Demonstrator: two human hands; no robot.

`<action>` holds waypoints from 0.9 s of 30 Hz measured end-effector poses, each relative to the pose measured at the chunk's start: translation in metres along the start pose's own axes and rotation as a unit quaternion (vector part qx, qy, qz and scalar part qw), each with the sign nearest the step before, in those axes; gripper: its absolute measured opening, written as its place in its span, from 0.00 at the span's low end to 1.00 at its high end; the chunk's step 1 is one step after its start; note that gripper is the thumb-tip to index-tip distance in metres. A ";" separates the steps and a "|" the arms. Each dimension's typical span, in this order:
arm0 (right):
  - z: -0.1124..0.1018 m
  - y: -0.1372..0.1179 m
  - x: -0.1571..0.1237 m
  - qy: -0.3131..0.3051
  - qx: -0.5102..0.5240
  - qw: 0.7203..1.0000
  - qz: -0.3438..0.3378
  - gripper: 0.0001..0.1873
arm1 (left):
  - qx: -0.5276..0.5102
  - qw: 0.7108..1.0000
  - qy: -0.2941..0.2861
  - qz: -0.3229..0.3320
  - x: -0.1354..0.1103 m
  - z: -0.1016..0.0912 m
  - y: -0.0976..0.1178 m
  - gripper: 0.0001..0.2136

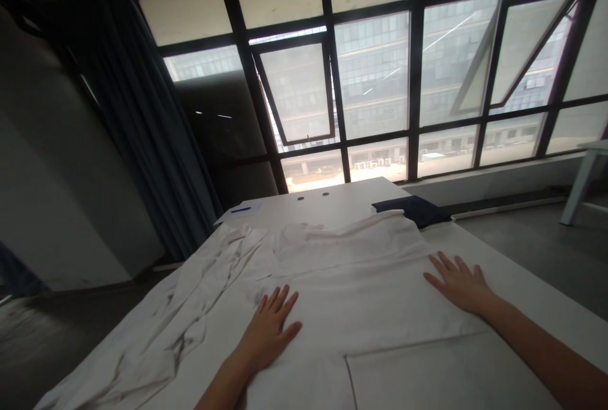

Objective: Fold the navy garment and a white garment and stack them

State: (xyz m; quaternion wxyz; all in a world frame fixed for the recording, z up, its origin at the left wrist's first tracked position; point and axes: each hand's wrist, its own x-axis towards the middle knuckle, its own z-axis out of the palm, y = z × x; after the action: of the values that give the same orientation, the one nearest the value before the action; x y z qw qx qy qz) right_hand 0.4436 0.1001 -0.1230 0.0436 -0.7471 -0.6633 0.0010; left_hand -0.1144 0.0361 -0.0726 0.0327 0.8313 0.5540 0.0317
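The left hand [268, 327] and right hand [458, 283] are pressing flat, fingers spread, on a thin white cotton shirt [361, 296] lying across a white rectangular desk [342, 198]. It's soft, light, limp, and best gripped along its edge.

left hand [269, 329]: palm down, flat, fingers spread | right hand [456, 283]: palm down, flat, fingers spread | left forearm [222, 386], right forearm [536, 350]: bare, reaching forward

We see an office up high: big windows [375, 80] look out on another building [375, 68], by a long white table [332, 204].
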 end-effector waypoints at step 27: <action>-0.015 -0.033 0.068 0.119 0.047 0.982 0.141 0.24 | -0.003 0.998 0.061 -0.023 -0.003 -0.001 0.004 0.26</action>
State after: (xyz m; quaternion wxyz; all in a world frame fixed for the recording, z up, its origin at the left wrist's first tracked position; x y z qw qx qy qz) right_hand 0.4200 0.1699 -0.1023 0.1566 -0.8250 -0.5407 -0.0503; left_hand -0.1118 0.0319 -0.0709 0.0022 0.8147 0.5739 0.0828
